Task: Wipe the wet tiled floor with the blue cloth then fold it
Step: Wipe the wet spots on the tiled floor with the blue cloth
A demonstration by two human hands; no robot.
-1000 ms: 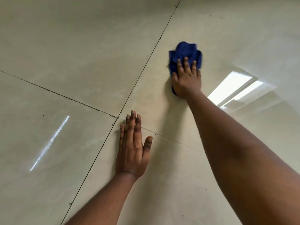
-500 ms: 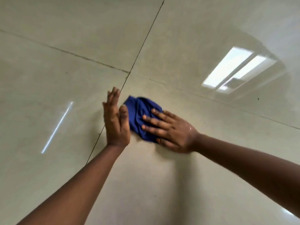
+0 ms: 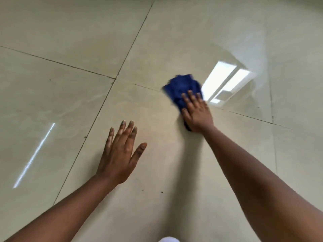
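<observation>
Head camera, looking down: a person's right hand (image 3: 197,111) presses a bunched blue cloth (image 3: 181,88) flat against the glossy beige tiled floor (image 3: 70,41) right of the frame's centre, fingers straight and laid over the fabric, not curled round it. The cloth, blurred, lies across a dark grout line (image 3: 145,87), just left of a bright window reflection (image 3: 227,82) on the tile. Lower and left of centre, the left hand (image 3: 120,154) rests palm down on bare tile, fingers extended and slightly spread, holding nothing, well apart from the cloth. A thin streak of reflected light (image 3: 35,154) crosses the tile at the left edge, and both bare forearms reach in from the bottom of the frame
</observation>
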